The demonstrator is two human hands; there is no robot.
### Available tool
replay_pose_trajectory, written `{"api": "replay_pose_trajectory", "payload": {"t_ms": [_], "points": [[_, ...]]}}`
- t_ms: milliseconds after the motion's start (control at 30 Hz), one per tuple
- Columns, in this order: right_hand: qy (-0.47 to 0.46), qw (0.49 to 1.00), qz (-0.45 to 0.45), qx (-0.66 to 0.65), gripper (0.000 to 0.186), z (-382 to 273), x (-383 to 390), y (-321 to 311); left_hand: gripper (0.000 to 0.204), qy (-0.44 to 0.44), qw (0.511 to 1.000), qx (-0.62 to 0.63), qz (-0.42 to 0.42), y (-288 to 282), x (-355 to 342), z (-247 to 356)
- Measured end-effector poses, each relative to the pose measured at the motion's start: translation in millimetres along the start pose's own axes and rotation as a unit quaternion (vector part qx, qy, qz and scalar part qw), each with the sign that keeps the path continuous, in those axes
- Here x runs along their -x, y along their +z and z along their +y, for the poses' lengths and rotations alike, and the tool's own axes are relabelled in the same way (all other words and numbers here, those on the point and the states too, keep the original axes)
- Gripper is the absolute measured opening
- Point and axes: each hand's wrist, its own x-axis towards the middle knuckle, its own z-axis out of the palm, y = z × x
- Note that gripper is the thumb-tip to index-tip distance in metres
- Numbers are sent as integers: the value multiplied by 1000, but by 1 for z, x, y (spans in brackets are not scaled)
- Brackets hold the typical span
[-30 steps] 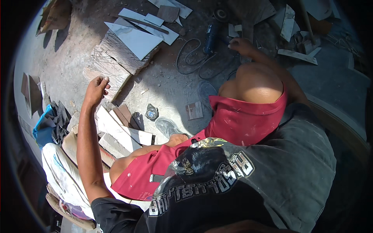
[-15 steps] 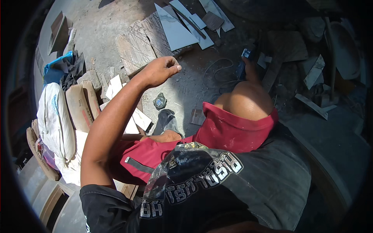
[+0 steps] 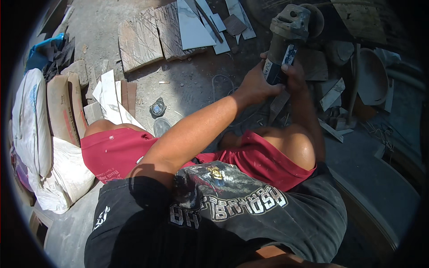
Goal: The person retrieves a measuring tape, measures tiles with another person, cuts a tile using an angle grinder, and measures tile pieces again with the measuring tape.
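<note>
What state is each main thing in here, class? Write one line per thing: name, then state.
Blue-and-grey metal angle grinder, held, disc fitted; running or not can't be told
Left grip, closed around the grinder's body
Right grip, closed on the grinder's body
Brown scored stone slabs, lying side by side
White triangular marbled tile, lying over the slabs
Brown paper sacks, bulging
Long white sack, bulging, beside the paper sacks

White sack (image 3: 32, 120) beside brown sacks (image 3: 60, 107)

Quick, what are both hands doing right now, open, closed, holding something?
Left hand: closed, holding the angle grinder by its body.
Right hand: closed on the same angle grinder, thumb against its body.
</note>
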Motion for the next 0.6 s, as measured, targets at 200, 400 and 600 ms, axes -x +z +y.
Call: {"api": "replay_pose_trajectory", "payload": {"t_ms": [200, 400, 600], "points": [[19, 962, 213, 168, 42, -98, -43, 48, 69, 107, 902, -308, 282, 33, -4, 62], [-5, 992, 108, 63, 40, -145, -39, 63, 72, 92, 996, 9, 6, 13, -18, 103], [-83, 896, 307, 310, 73, -146, -58, 83, 80, -13, 979, -133, 151, 11, 1, 135]]}}
